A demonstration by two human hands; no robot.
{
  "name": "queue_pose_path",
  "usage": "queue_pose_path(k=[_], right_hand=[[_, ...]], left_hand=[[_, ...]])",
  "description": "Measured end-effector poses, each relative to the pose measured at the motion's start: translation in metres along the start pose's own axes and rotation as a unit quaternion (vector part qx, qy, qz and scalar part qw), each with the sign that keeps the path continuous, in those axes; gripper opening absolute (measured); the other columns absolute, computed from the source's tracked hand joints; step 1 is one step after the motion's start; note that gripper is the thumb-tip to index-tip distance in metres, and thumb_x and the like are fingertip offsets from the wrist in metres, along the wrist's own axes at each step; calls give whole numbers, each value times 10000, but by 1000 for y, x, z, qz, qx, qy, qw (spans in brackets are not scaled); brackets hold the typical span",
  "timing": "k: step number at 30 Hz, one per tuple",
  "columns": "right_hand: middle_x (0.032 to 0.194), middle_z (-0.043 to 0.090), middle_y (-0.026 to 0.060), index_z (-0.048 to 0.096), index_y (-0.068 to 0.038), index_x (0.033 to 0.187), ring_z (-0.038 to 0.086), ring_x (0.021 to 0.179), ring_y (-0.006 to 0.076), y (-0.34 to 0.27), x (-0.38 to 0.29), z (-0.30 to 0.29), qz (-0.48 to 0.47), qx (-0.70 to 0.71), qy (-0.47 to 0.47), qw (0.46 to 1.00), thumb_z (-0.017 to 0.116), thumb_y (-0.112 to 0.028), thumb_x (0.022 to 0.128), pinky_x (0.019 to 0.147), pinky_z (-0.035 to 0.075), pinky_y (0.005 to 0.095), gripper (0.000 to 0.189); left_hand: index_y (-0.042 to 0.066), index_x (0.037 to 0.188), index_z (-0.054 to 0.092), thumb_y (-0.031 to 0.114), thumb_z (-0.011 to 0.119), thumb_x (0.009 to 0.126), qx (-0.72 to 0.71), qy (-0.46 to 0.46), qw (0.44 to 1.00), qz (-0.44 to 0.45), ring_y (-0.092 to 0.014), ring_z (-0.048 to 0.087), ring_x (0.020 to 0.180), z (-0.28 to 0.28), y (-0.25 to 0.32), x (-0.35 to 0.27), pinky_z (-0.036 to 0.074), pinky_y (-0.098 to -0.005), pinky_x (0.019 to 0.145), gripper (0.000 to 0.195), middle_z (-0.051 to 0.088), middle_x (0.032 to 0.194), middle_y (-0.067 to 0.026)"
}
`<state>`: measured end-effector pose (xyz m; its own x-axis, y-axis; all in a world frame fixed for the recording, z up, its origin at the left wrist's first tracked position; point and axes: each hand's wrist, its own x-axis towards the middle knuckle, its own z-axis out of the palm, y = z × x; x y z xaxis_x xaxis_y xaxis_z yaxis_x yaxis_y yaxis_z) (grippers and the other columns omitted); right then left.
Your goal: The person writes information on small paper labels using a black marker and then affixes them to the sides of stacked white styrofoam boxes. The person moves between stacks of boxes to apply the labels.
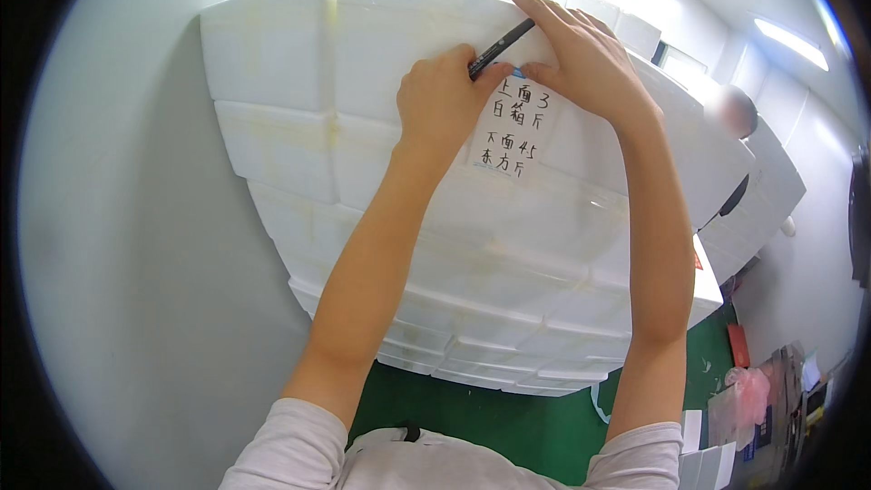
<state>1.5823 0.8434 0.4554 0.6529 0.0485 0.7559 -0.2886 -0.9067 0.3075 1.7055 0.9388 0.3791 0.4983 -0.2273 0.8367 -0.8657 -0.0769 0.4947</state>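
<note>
A paper note (507,124) with black handwriting is on the front of a tall stack of white foam boxes (401,34). Blue tape (518,73) shows at the note's top edge, and a thin blue strip crosses its bottom. My left hand (439,92) is closed around a black marker pen (507,45), its thumb at the note's upper edge. Opposite it, the thumb of my right hand (588,61) touches the top of the note by the tape. The other right fingers spread upward over the box face, holding nothing.
A pale wall (156,218) stands close on the left. Another person's head (738,112) shows behind the stack at right. A pink plastic bag (748,391) and stacked items lie at lower right. Green floor (469,415) runs below the boxes.
</note>
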Motion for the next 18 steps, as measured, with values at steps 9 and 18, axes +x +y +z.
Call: queue_pose_path(k=[9, 18], right_hand=[[1257, 583, -18, 442, -298, 1365, 545, 1156, 172, -7, -1, 2, 8, -18, 17, 1000, 782, -265, 683, 1081, 367, 386, 763], [1297, 552, -46, 451, -306, 1358, 522, 1182, 151, -11, 0, -2, 11, -25, 0, 1000, 763, -227, 710, 1096, 350, 388, 724]], left_hand=[[64, 725, 541, 331, 691, 822, -40, -56, 998, -9, -149, 562, 456, -6, -13, -8, 419, -299, 467, 322, 577, 534, -40], [66, 769, 529, 321, 705, 814, -61, -58, 996, -31, -157, 577, 468, -6, -11, -9, 428, -297, 470, 313, 585, 549, -50]])
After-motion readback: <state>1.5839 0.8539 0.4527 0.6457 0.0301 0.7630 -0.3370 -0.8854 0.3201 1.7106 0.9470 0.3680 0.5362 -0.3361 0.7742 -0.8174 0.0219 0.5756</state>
